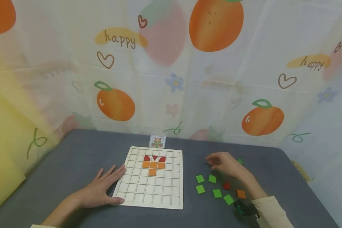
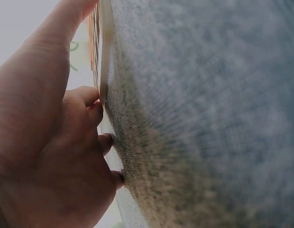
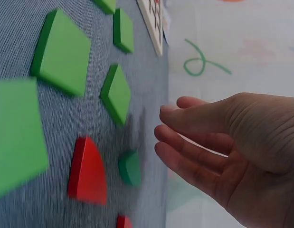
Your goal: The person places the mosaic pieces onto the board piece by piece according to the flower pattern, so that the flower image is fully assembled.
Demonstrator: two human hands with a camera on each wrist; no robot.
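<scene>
A white grid board [image 1: 159, 190] lies on the table, with orange squares [image 1: 153, 165] and red pieces [image 1: 155, 157] set in its upper cells. My left hand [image 1: 98, 190] rests along the board's left edge, fingers spread and thumb at the near corner. In the left wrist view, fingertips [image 2: 105, 142] touch the tabletop beside the board. To the right, my right hand [image 1: 227, 164] hovers over the table with its fingers loosely bent. Nothing shows between its thumb and fingers [image 3: 189, 164]. Green squares [image 1: 212, 179], a red piece [image 3: 88, 173] and a dark green piece [image 3: 130, 168] lie nearby.
A small pattern card [image 1: 157, 142] sits behind the board's far edge. An orange square [image 1: 241, 194] lies near the right wrist. The grey table [image 1: 82, 152] meets a fruit-printed curtain [image 1: 216, 104] at the back.
</scene>
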